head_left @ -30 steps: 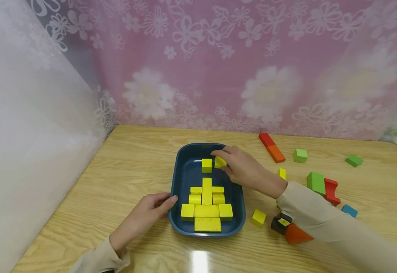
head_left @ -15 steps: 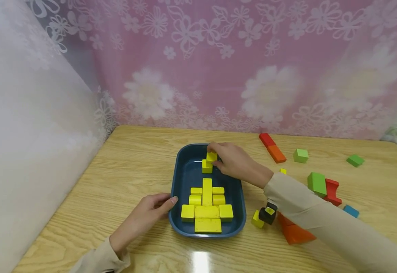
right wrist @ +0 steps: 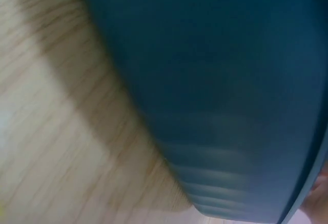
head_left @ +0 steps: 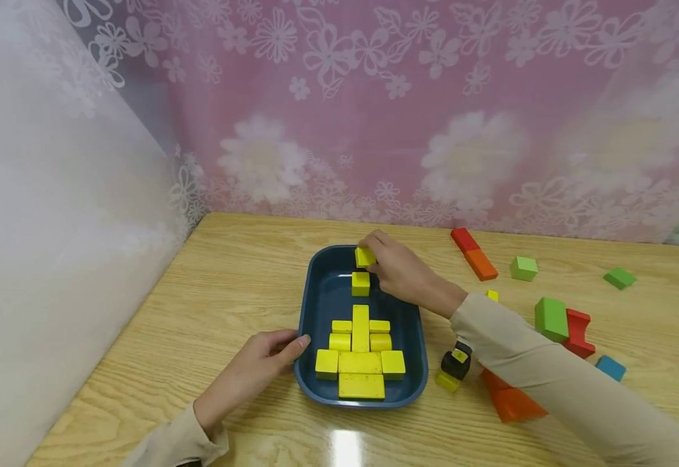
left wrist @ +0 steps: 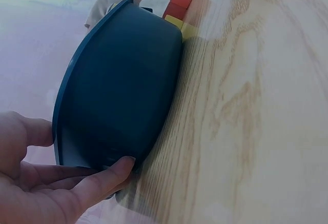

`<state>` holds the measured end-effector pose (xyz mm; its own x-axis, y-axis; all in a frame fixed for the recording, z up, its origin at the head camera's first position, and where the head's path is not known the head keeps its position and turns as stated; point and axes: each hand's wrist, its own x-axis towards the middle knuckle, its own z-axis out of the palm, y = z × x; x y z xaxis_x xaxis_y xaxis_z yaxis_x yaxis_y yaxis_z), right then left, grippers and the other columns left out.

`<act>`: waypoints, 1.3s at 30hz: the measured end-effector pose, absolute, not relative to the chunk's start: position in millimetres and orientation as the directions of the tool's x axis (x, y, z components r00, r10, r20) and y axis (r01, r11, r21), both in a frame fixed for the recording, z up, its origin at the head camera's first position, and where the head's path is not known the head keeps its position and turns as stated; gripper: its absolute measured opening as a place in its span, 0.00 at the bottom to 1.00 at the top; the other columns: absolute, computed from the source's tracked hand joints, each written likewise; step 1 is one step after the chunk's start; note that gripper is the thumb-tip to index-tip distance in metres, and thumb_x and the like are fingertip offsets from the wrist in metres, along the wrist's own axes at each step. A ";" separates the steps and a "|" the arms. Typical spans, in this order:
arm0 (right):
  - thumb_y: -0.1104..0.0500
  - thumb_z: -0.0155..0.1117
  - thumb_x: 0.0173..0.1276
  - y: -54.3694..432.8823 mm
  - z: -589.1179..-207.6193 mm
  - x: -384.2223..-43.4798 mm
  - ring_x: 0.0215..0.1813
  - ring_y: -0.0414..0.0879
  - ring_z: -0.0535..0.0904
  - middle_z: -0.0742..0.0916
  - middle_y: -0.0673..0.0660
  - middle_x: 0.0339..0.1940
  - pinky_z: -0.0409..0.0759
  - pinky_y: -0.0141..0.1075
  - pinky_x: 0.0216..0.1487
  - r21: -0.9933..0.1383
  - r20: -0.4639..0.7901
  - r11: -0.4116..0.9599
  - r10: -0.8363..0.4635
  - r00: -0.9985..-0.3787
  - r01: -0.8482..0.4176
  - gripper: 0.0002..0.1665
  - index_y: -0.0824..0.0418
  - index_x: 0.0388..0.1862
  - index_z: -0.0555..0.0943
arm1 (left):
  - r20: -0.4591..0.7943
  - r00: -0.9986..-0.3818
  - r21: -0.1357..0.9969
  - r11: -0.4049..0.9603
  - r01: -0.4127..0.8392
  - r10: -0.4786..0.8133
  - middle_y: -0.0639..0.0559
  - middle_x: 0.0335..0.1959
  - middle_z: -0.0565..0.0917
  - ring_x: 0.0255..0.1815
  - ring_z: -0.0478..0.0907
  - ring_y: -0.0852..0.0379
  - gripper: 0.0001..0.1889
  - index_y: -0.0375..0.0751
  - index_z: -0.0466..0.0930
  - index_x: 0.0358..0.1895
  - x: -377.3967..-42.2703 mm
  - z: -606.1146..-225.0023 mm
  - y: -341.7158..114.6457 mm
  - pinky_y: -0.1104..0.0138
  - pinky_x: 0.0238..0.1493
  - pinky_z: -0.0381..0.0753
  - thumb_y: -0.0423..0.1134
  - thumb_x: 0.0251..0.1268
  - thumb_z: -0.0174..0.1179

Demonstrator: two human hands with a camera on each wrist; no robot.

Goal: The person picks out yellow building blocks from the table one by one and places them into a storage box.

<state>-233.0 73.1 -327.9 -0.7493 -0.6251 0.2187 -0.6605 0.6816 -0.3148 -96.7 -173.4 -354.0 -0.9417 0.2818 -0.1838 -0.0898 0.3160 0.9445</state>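
A dark blue tray (head_left: 316, 305) stands on the table, its outer wall (left wrist: 118, 80) large in the left wrist view. My left hand (head_left: 251, 370) grips its left rim, thumb over the edge and fingers against the outside. At the tray's far end my right hand (head_left: 403, 269) pinches a small yellow block (head_left: 365, 257) between thumb and fingers. Just nearer lies a yellow cube (head_left: 360, 284). Below it, a long yellow block (head_left: 360, 327) and several other yellow blocks form a symmetrical layout. Only the tray's outer wall (right wrist: 215, 80) and table show clearly in the right wrist view; the held block is hidden there.
Right of the tray lie red and orange blocks (head_left: 473, 253), green blocks (head_left: 551, 319), a red curved block (head_left: 578, 332) and a blue block (head_left: 610, 368). An orange-red piece (head_left: 514, 399) and a yellow block (head_left: 448, 381) sit near my right sleeve (head_left: 526, 350).
My right hand has carried the small yellow block from the right of the yellow cube, leftward past it, then to the tray's far end. My left hand stays on the rim.
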 end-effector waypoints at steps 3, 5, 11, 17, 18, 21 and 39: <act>0.71 0.63 0.65 73.3 -325.8 -231.5 0.47 0.52 0.78 0.80 0.62 0.52 0.83 0.42 0.53 -0.373 0.232 0.648 -0.628 -0.743 -0.664 0.23 0.67 0.58 0.70 | -0.178 -0.941 0.947 0.310 -0.085 0.287 0.36 0.54 0.80 0.53 0.80 0.45 0.28 0.24 0.72 0.61 -96.9 -353.9 -173.5 0.62 0.46 0.85 0.49 0.73 0.54; 0.71 0.64 0.65 73.8 -325.3 -230.1 0.42 0.51 0.79 0.82 0.61 0.47 0.85 0.40 0.48 -0.391 0.240 0.622 -0.643 -0.728 -0.678 0.22 0.65 0.57 0.70 | -0.176 -0.941 0.948 0.308 -0.083 0.290 0.36 0.53 0.80 0.53 0.80 0.45 0.28 0.24 0.72 0.60 -97.2 -354.0 -173.6 0.62 0.46 0.85 0.49 0.73 0.54; 0.70 0.66 0.63 77.7 -328.6 -225.2 0.40 0.48 0.78 0.81 0.60 0.50 0.85 0.37 0.43 -0.332 0.259 0.576 -0.706 -0.660 -0.747 0.29 0.62 0.64 0.73 | -0.176 -0.941 0.945 0.319 -0.078 0.291 0.36 0.53 0.81 0.53 0.80 0.45 0.28 0.24 0.72 0.60 -97.8 -353.5 -173.3 0.62 0.47 0.85 0.49 0.73 0.53; 0.72 0.67 0.61 83.3 -332.4 -222.2 0.31 0.42 0.78 0.83 0.57 0.40 0.82 0.28 0.32 -0.332 0.317 0.499 -0.740 -0.593 -0.801 0.21 0.63 0.54 0.82 | -0.182 -0.937 0.946 0.314 -0.083 0.300 0.37 0.52 0.81 0.53 0.80 0.46 0.28 0.25 0.73 0.60 -97.5 -353.0 -173.3 0.62 0.47 0.85 0.50 0.73 0.53; 0.73 0.66 0.61 83.6 -332.5 -221.9 0.32 0.42 0.78 0.84 0.57 0.40 0.82 0.28 0.33 -0.333 0.320 0.492 -0.743 -0.587 -0.804 0.20 0.63 0.53 0.82 | -0.180 -0.938 0.944 0.320 -0.079 0.298 0.37 0.52 0.81 0.52 0.80 0.46 0.28 0.25 0.73 0.60 -97.5 -353.0 -173.5 0.62 0.47 0.85 0.50 0.73 0.53; 0.73 0.67 0.61 84.1 -332.4 -220.5 0.33 0.42 0.80 0.86 0.58 0.43 0.84 0.29 0.36 -0.335 0.310 0.489 -0.750 -0.584 -0.805 0.20 0.64 0.53 0.82 | -0.174 -0.940 0.939 0.336 -0.069 0.293 0.38 0.52 0.82 0.52 0.81 0.46 0.28 0.26 0.74 0.60 -97.6 -353.2 -174.0 0.62 0.46 0.85 0.50 0.74 0.53; 0.67 0.71 0.59 82.8 -337.3 -215.2 0.31 0.40 0.76 0.83 0.56 0.38 0.81 0.26 0.33 -0.237 0.246 0.543 -0.769 -0.590 -0.806 0.18 0.64 0.50 0.83 | -0.185 -0.945 0.933 0.349 -0.083 0.269 0.37 0.53 0.81 0.53 0.80 0.46 0.28 0.25 0.73 0.60 -95.2 -352.6 -172.8 0.63 0.46 0.85 0.50 0.73 0.53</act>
